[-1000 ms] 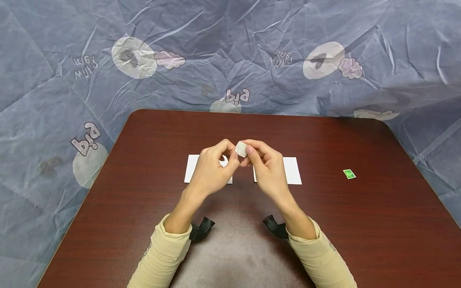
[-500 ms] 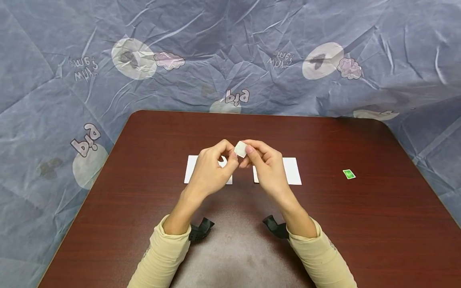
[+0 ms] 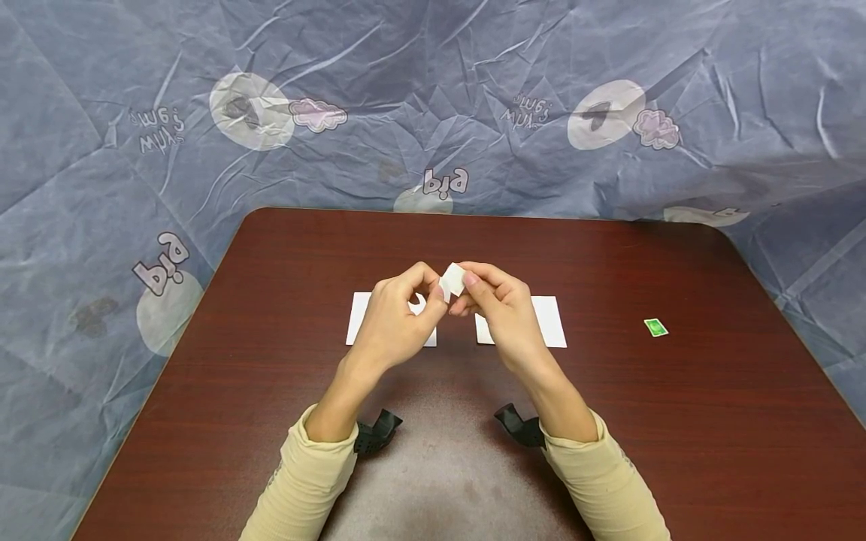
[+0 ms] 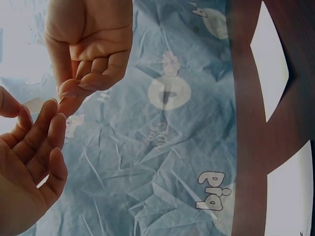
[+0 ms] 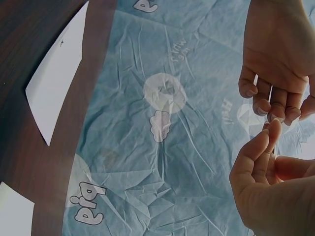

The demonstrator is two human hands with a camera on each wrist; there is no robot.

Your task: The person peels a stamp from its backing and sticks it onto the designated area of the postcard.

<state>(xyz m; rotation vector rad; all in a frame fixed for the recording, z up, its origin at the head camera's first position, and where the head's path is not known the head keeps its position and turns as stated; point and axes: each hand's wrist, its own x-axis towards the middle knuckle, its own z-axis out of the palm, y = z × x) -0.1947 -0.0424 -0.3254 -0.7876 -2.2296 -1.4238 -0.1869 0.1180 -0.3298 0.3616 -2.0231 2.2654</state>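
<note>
A small white square of paper point(image 3: 454, 279) is held up between the two hands, above the table in the head view. My left hand point(image 3: 392, 323) pinches its left edge between thumb and index finger, where a narrow white flap shows. On the other side my right hand point(image 3: 510, 319) grips the square between thumb and fingers. Part of the square point(image 4: 33, 104) shows behind the fingertips in the left wrist view; the right wrist view mostly hides it. Below the hands lie a left white sheet point(image 3: 358, 319) and a right white sheet point(image 3: 551, 321), both partly covered by the hands.
A small green square with a pale border point(image 3: 655, 327) lies on the brown table point(image 3: 731, 391) to the right. Behind the table hangs a wrinkled blue-grey printed cloth point(image 3: 419, 68). Black wrist mounts point(image 3: 379, 431) sit by the cuffs.
The white square has tilted slightly and looks brighter. A white flap now shows at the left fingertips. Both hands stay almost in the same place.
</note>
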